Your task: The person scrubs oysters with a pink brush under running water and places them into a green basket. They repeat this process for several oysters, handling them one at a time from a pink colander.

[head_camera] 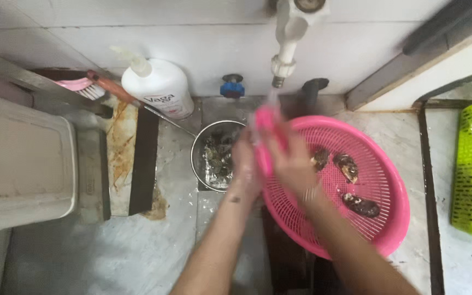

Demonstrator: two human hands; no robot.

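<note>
- Head view, counts: two bare hands are seen under one white tap; one round pink basket, one metal bowl, one green crate, one white pump bottle and one white tub are seen around them.
- Three dark, rough shells are counted on the mesh of the pink basket, well apart from one another; more shells are heaped in the metal bowl and in the green crate, too many and too blurred to be counted.
- Two brushes are laid at the far left by the wall: a pink-bristled brush and a brown-handled one, just beside the pump bottle.
- Grip, left hand: the fingers are curled, held over the bowl's right rim; what is enclosed cannot be told, since the hand is blurred.
- Grip, right hand: it is closed around a pink handled tool, which is held tilted, its upper end raised just below the tap's spout.
- The two hands are pressed close together, touching, between the bowl and the basket.
- The pink tool appears smooth, narrow and bright pink, the same colour as the basket; its working end is smeared by motion and cannot be made out.
- All things are carried by a wet, grey marbled table.
</note>
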